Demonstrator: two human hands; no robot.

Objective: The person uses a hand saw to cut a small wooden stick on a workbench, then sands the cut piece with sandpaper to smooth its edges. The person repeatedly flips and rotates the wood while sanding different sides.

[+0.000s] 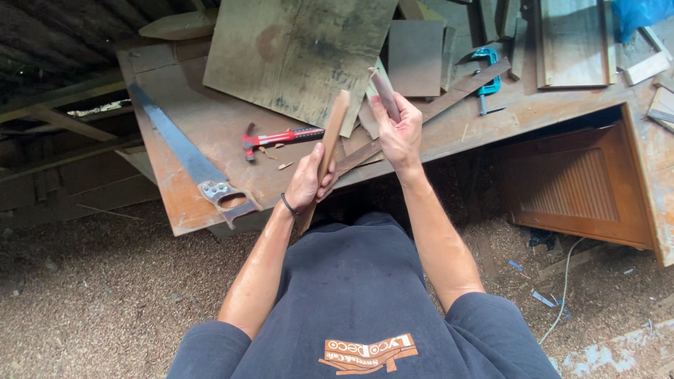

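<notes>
The left hand (307, 181) has its fingers (327, 184) wrapped tight around a long wooden strip (334, 133), held upright and tilted slightly above the near edge of the desk (210, 126). The right hand (400, 137) grips a shorter, darker piece of wood (385, 91), its fingers closed round the lower part. Judging by this, a firm hold low on each piece and keeping both clear of the red-handled hammer (281, 137) and the handsaw (186, 151) lying on the desk would serve well. The strip's lower end is hidden behind the wrist, and whether the two pieces touch cannot be told. A blue clamp (488, 77) is partly covered by boards.
</notes>
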